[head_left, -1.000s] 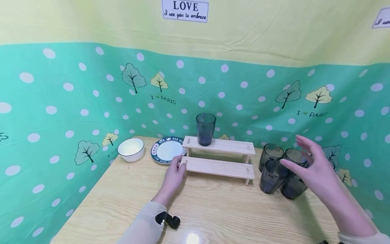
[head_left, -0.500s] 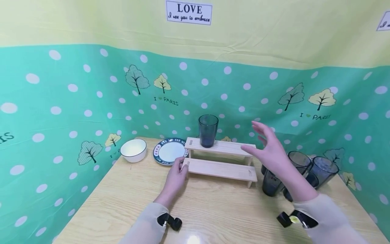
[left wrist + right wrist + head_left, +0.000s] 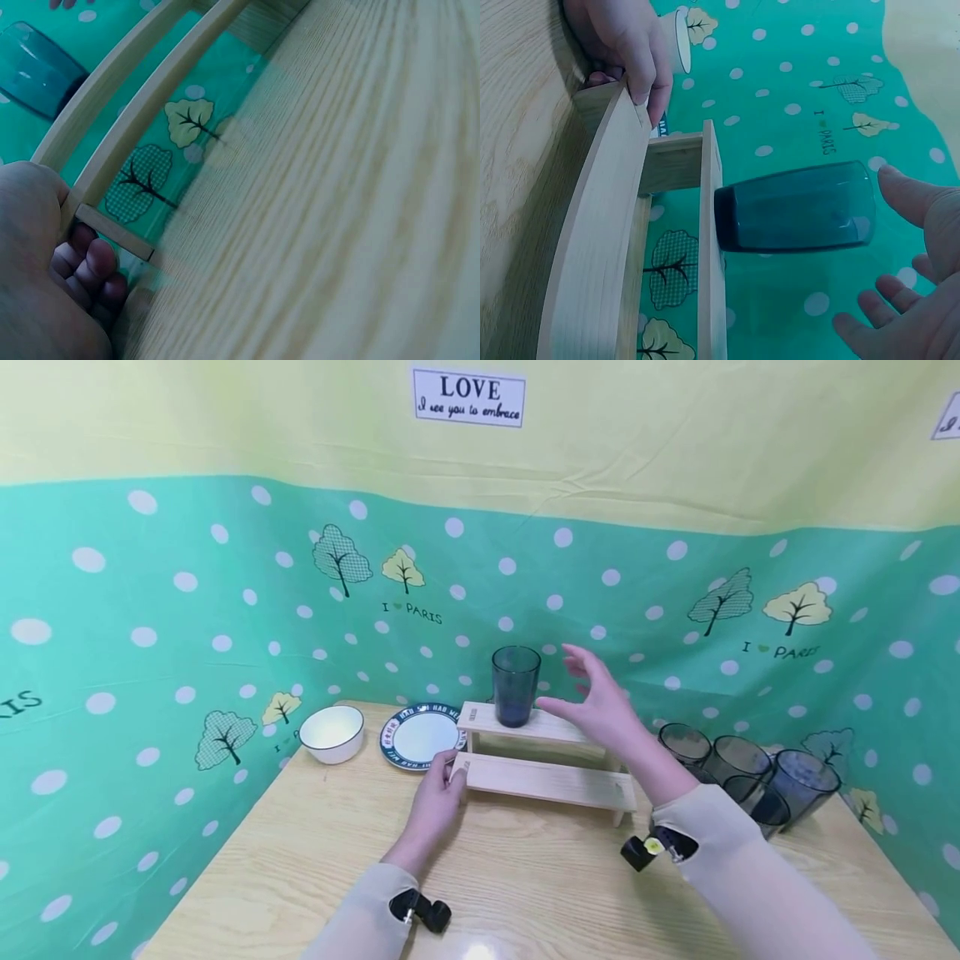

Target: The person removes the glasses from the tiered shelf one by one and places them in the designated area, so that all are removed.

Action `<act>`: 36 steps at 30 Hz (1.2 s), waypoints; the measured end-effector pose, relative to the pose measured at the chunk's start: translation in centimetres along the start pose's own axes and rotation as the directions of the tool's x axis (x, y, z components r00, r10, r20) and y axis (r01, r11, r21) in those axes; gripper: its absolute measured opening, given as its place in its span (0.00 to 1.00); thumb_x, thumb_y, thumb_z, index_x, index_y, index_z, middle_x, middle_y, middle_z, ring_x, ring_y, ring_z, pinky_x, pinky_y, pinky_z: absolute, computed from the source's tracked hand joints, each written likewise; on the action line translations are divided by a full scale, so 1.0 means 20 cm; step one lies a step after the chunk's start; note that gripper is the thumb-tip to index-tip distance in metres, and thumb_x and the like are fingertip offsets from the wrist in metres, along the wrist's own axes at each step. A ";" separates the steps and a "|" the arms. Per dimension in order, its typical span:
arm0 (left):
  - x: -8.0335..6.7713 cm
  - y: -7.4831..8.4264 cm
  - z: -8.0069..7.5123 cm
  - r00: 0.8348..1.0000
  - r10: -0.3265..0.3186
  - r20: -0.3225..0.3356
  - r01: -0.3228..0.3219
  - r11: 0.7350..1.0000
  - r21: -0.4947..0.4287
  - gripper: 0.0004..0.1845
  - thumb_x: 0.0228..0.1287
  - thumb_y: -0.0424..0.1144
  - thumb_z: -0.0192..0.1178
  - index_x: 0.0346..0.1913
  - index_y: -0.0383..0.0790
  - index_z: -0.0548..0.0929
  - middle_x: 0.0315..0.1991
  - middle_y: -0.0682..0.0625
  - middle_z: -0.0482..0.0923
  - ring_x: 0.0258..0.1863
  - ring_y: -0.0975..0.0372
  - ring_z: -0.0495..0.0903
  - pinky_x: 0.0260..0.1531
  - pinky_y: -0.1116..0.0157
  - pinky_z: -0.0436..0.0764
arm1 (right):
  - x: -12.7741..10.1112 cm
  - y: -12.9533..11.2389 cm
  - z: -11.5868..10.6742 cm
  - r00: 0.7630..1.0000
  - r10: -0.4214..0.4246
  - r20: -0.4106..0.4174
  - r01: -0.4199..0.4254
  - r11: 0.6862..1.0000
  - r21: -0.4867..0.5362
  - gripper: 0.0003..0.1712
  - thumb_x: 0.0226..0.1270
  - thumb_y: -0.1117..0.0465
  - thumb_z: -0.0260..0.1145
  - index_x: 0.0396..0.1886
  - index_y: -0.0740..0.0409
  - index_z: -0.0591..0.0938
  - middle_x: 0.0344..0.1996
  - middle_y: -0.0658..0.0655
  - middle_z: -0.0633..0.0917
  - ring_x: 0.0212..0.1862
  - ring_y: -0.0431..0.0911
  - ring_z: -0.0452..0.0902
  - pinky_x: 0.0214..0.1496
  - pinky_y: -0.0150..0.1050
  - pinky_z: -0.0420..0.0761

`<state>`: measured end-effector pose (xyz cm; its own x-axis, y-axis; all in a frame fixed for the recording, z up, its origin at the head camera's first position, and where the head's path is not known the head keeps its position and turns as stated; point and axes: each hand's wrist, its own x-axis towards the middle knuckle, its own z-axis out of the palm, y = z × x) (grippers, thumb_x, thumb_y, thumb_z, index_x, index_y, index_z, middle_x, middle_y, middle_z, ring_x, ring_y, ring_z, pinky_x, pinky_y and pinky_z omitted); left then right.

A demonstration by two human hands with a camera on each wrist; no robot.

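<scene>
dark tumbler (image 3: 515,686) upright – wooden rack (image 3: 545,760) top step

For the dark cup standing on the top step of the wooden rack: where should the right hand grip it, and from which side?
Probably around the mid-wall of the cup, coming from its right, where the open right hand is. It stands upright on the rack, its round sides are clear, and the left hand steadies the lower step.

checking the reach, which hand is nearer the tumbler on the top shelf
Right. The right hand hovers open just beside the tumbler, not touching. The left hand grips the lower shelf end, below and left.
</scene>
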<state>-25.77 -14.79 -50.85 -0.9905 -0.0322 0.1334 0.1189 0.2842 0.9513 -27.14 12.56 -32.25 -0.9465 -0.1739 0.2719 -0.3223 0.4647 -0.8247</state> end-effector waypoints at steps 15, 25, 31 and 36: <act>-0.01 0.00 0.01 1.000 0.009 0.007 -0.009 1.000 0.013 0.25 0.86 0.43 0.56 0.79 0.40 0.72 0.37 0.48 0.77 0.33 0.58 0.76 0.37 0.61 0.80 | 0.12 0.00 0.13 0.999 0.032 0.013 -0.032 0.999 0.027 0.59 0.72 0.53 0.81 0.91 0.49 0.54 0.82 0.65 0.65 0.82 0.61 0.62 0.81 0.58 0.68; -0.02 0.01 0.00 1.000 -0.021 0.019 0.021 0.999 -0.023 0.26 0.87 0.42 0.55 0.80 0.41 0.71 0.37 0.47 0.77 0.31 0.58 0.75 0.32 0.63 0.79 | 0.17 -0.01 0.21 0.998 0.061 0.019 -0.061 0.998 -0.020 0.61 0.71 0.50 0.82 0.92 0.45 0.54 0.87 0.60 0.59 0.83 0.62 0.61 0.78 0.61 0.71; -0.01 0.01 0.00 1.000 -0.004 0.011 0.004 1.000 -0.013 0.26 0.86 0.42 0.55 0.80 0.39 0.71 0.37 0.47 0.77 0.32 0.58 0.76 0.33 0.62 0.79 | 0.19 -0.01 0.24 0.998 0.068 0.010 -0.068 0.996 -0.051 0.60 0.71 0.49 0.82 0.92 0.45 0.54 0.88 0.60 0.57 0.85 0.61 0.56 0.81 0.63 0.64; -0.01 0.02 0.00 1.000 -0.007 0.011 0.007 1.000 -0.007 0.28 0.86 0.43 0.56 0.81 0.39 0.70 0.37 0.47 0.77 0.32 0.58 0.76 0.34 0.62 0.79 | 0.21 0.01 0.25 0.997 0.077 0.012 -0.077 0.996 -0.045 0.60 0.72 0.49 0.81 0.92 0.45 0.53 0.88 0.61 0.57 0.86 0.62 0.54 0.82 0.64 0.63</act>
<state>-25.51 -14.70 -50.59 -0.9921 -0.0236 0.1236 0.1122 0.2776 0.9541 -31.02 7.49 -33.74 -0.9683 -0.1474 0.2015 -0.2491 0.5157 -0.8198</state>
